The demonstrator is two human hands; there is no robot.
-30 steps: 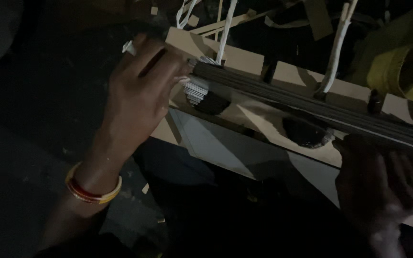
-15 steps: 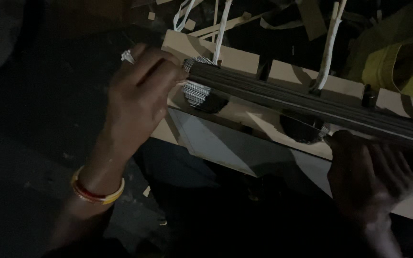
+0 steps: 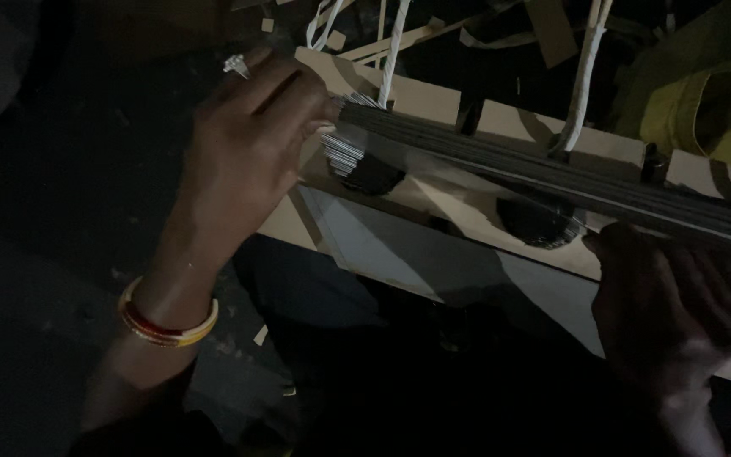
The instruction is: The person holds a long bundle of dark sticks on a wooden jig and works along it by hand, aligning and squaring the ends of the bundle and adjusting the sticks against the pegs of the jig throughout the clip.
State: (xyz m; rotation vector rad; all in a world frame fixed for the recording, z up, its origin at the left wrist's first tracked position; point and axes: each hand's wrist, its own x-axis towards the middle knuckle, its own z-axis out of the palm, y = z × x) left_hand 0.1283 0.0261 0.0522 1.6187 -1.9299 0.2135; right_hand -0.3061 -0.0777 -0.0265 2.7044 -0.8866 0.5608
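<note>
A long stack of thin dark sheets (image 3: 552,182) lies edge-up across a pale cardboard frame (image 3: 433,195), running from upper left down to the right. My left hand (image 3: 247,161), with a ring and red and yellow bangles at the wrist, presses its fingers against the stack's left end. My right hand (image 3: 678,313) is curled against the underside of the stack at the lower right, in deep shadow. White cords (image 3: 585,76) rise from the frame behind the stack.
Cardboard strips and offcuts (image 3: 543,30) litter the dark floor behind the frame. A yellow-green cloth (image 3: 712,101) lies at the upper right. Two round dark holes (image 3: 543,222) show in the frame below the stack. Small paper scraps (image 3: 261,335) lie near my left wrist.
My right hand has slid left along the stack and closed further around it. My left hand stays at the left end, fingers shifting slightly against it.
</note>
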